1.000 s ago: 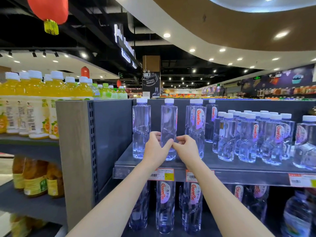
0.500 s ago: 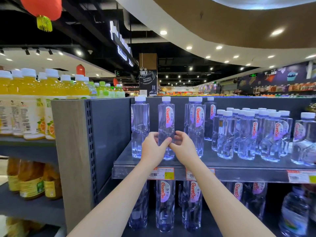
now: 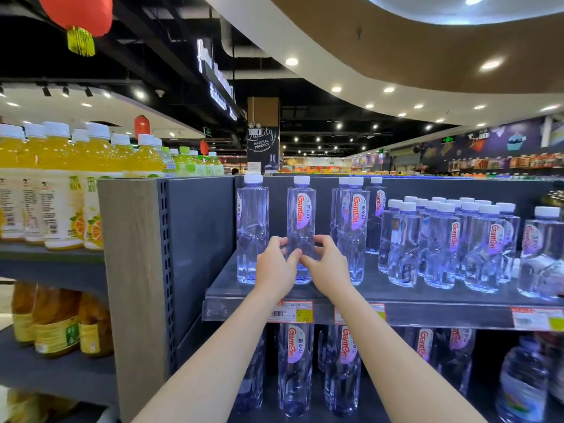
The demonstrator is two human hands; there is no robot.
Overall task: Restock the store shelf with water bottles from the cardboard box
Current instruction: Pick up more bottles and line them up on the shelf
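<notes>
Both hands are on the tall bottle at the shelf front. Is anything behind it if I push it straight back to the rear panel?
Nothing visible. The left hand and right hand grip the tall bottle low down; the shelf behind it looks bare to the back panel. The neighbouring bottle on the left and the bottle pair on the right stand apart from it.

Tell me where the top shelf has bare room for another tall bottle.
Free: the gap between the held bottle and the tall pair to its right, and the strip behind the leftmost bottle along the back panel. Crowded: the short bottles fill the shelf further right.
</notes>
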